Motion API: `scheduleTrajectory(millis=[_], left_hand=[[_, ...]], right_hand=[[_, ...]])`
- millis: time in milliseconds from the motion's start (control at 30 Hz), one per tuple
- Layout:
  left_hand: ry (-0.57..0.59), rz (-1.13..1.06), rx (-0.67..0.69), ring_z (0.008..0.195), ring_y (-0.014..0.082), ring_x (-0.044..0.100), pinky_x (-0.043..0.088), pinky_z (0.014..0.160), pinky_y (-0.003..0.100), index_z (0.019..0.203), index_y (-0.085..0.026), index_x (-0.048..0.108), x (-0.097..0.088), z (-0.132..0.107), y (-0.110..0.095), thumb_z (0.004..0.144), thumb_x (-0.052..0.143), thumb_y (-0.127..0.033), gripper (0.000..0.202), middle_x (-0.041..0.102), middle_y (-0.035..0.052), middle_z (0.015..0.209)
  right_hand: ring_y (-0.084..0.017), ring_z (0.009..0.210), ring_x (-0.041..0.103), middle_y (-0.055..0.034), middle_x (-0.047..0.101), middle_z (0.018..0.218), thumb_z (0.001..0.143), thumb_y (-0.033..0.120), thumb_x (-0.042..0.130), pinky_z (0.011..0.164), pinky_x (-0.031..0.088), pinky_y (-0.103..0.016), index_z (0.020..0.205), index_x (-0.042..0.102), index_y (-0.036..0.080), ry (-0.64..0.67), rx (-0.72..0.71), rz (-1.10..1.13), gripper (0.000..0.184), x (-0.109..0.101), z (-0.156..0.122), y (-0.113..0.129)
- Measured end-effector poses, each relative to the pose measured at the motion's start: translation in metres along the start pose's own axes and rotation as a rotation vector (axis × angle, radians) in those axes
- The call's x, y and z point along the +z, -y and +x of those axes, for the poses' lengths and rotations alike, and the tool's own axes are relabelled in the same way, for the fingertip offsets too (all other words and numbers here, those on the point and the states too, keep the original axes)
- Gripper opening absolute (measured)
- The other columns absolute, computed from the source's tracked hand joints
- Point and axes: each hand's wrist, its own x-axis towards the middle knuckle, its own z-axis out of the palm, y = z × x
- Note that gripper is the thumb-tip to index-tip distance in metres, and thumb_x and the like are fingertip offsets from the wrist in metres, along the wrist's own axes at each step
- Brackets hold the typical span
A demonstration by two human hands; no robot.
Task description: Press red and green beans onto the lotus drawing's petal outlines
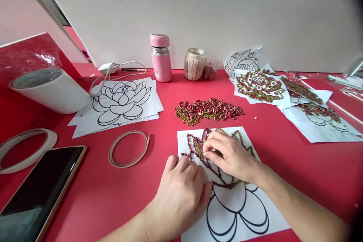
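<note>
A white sheet with a black lotus outline [241, 211] lies on the red table in front of me, its upper petals lined with red and green beans. My right hand [231, 157] rests on the upper part of the drawing, fingertips pinched together over the beans. My left hand [180, 193] lies knuckles up on the sheet's left edge, fingers curled under and pressing it down. A loose pile of red and green beans [208, 109] sits just beyond the sheet.
A stack of blank lotus sheets [119, 102] lies at left, finished bean pictures [261, 87] at right. A pink flask [160, 57], a jar [194, 64], a big tape roll [48, 89], tape rings [129, 148] and a tablet [39, 189] stand around.
</note>
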Motion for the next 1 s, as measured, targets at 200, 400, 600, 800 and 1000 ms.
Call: scheduleTrajectory(millis=[200,400,600,800,1000], left_hand=[[-0.004,0.004,0.002,0.060,0.0158,0.037,0.027,0.059,0.033,0.065,-0.017,0.050,0.000,-0.001,0.000,0.082,0.043,-0.025,0.020,0.049,0.0004,0.061],[0.002,0.003,0.003,0.060,0.0159,0.037,0.027,0.059,0.033,0.065,-0.017,0.050,0.000,0.000,0.001,0.082,0.043,-0.024,0.020,0.048,0.0004,0.061],[-0.007,-0.006,-0.007,0.061,0.0155,0.037,0.027,0.059,0.033,0.065,-0.017,0.051,0.000,0.001,0.000,0.082,0.043,-0.024,0.020,0.049,0.0006,0.062],[-0.045,-0.023,0.003,0.060,0.0150,0.038,0.026,0.059,0.033,0.066,-0.017,0.052,-0.003,0.002,0.001,0.081,0.046,-0.022,0.017,0.049,0.0001,0.062],[-0.105,-0.012,0.030,0.061,0.0146,0.039,0.025,0.059,0.032,0.069,-0.016,0.053,-0.002,0.004,0.003,0.080,0.048,-0.018,0.012,0.049,0.0003,0.061]], right_hand=[[-0.014,0.076,0.046,-0.0018,0.052,0.076,0.083,0.014,0.045,0.071,0.039,-0.029,0.074,0.051,0.017,0.031,0.008,-0.010,0.011,0.003,-0.002,-0.002],[-0.014,0.075,0.045,-0.0014,0.051,0.074,0.080,0.012,0.047,0.070,0.038,-0.028,0.071,0.053,0.017,0.022,-0.002,-0.062,0.012,0.004,-0.003,-0.001],[-0.014,0.077,0.049,-0.0025,0.053,0.078,0.082,0.016,0.045,0.070,0.041,-0.028,0.078,0.056,0.018,-0.044,0.034,0.032,0.012,-0.002,-0.003,-0.008],[-0.012,0.073,0.052,-0.0021,0.054,0.078,0.082,0.019,0.047,0.068,0.043,-0.025,0.079,0.057,0.019,-0.172,0.108,0.121,0.011,-0.009,-0.002,-0.018],[-0.010,0.066,0.050,-0.0008,0.052,0.074,0.080,0.022,0.050,0.060,0.042,-0.022,0.076,0.057,0.018,-0.392,0.226,0.146,0.009,-0.019,-0.001,-0.040]])
